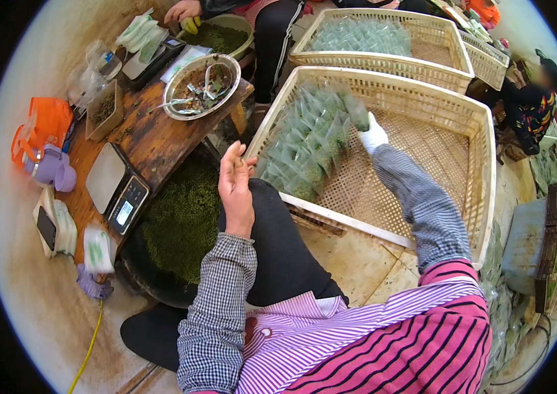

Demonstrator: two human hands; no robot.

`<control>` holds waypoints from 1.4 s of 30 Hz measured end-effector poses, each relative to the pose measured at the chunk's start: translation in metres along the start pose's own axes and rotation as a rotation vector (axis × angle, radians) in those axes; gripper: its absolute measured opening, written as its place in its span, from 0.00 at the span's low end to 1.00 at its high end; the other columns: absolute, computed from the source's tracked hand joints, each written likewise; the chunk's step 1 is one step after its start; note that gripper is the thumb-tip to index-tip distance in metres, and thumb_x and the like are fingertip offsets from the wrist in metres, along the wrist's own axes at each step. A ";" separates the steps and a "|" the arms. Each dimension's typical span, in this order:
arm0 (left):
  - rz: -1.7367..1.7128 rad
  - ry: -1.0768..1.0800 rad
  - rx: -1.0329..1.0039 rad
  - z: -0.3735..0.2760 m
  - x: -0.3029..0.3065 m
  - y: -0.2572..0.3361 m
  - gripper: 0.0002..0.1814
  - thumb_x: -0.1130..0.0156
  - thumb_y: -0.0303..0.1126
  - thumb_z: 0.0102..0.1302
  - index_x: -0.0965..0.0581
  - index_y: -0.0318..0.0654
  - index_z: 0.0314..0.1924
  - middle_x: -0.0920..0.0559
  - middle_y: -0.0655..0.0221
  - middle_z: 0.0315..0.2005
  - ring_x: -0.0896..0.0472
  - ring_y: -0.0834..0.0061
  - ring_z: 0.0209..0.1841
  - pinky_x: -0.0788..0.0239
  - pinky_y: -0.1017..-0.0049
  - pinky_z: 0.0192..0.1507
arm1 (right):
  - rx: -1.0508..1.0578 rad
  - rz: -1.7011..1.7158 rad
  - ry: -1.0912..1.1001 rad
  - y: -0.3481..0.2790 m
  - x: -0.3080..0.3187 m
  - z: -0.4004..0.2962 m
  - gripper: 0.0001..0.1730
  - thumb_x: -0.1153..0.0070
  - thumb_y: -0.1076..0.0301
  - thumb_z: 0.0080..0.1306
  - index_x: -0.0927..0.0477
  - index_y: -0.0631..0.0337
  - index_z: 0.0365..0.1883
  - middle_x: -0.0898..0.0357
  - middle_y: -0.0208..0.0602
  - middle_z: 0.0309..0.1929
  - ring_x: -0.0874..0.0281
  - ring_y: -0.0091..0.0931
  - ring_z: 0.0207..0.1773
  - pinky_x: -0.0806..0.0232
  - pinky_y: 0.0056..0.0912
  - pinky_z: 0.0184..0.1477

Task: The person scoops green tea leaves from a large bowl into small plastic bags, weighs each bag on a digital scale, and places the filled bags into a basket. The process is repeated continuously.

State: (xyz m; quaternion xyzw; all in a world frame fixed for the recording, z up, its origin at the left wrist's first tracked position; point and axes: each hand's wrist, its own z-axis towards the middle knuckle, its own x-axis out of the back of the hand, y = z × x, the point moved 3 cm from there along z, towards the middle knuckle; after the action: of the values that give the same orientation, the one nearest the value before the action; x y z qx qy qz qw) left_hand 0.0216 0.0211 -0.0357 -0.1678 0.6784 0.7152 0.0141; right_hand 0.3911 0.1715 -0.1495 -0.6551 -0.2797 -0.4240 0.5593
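Observation:
My right hand (373, 134), in a white glove, grips a clear plastic bag (357, 113) of green contents inside the near white plastic crate (436, 106). Rows of similar filled bags (303, 143) stand upright along the crate's left side, touching the held one. My left hand (237, 197) is bare and raised above my knee, beside the crate's left rim. Its fingers are apart and slightly bent, with nothing visible in them. Below and left of it lies a wide dark basin (160, 288) heaped with small green plant pieces (180, 221).
A wooden table (160, 143) at left bears a digital scale (118, 187), a metal bowl (203, 113) of scraps, and a purple flask (49, 165). Behind stands another crate (381, 59) of bags. A co-worker's hand (183, 11) is near a green-filled basin (224, 37); another person (529, 103) sits right.

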 end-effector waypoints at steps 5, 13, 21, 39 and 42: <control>0.138 0.091 -0.046 -0.014 0.034 0.009 0.20 0.53 0.36 0.75 0.32 0.41 0.63 0.25 0.67 0.56 0.23 0.79 0.46 0.32 0.78 0.48 | -0.091 0.010 -0.046 0.014 -0.071 0.013 0.46 0.43 0.63 0.56 0.47 0.53 0.72 0.25 0.54 0.51 0.25 0.44 0.53 0.35 0.43 0.56; 0.334 0.189 -0.170 -0.046 0.092 0.019 0.16 0.47 0.23 0.69 0.28 0.37 0.56 0.23 0.64 0.50 0.20 0.76 0.39 0.27 0.75 0.45 | 0.390 0.133 -0.013 0.021 -0.074 0.027 0.44 0.42 0.64 0.52 0.43 0.56 0.69 0.34 0.56 0.63 0.33 0.44 0.62 0.37 0.41 0.61; 1.012 0.990 -0.407 -0.095 0.297 0.082 0.12 0.35 0.35 0.62 0.22 0.37 0.43 0.22 0.63 0.32 0.23 0.69 0.31 0.31 0.71 0.34 | 0.216 0.210 0.089 0.031 -0.003 -0.024 0.44 0.44 0.71 0.63 0.51 0.54 0.74 0.37 0.49 0.65 0.36 0.38 0.65 0.44 0.37 0.66; 1.488 0.748 -0.280 -0.102 0.362 0.130 0.08 0.48 0.33 0.68 0.27 0.35 0.37 0.22 0.52 0.31 0.22 0.50 0.33 0.31 0.54 0.35 | 0.932 0.707 -0.619 -0.391 -0.035 -0.320 0.24 0.47 0.73 0.64 0.27 0.58 0.61 0.27 0.40 0.59 0.29 0.29 0.60 0.39 0.30 0.64; 1.178 0.702 -0.420 -0.147 0.290 0.112 0.07 0.49 0.30 0.69 0.29 0.34 0.36 0.23 0.53 0.29 0.23 0.50 0.31 0.30 0.59 0.33 | 0.881 0.716 -0.826 -0.421 -0.073 -0.381 0.27 0.44 0.60 0.66 0.28 0.61 0.61 0.26 0.44 0.57 0.29 0.32 0.60 0.39 0.31 0.63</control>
State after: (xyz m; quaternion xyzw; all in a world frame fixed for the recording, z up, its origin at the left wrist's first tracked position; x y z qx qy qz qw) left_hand -0.2472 -0.1916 -0.0063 0.0066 0.4688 0.6233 -0.6259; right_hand -0.0909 -0.0978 0.0016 -0.5268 -0.3823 0.2226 0.7258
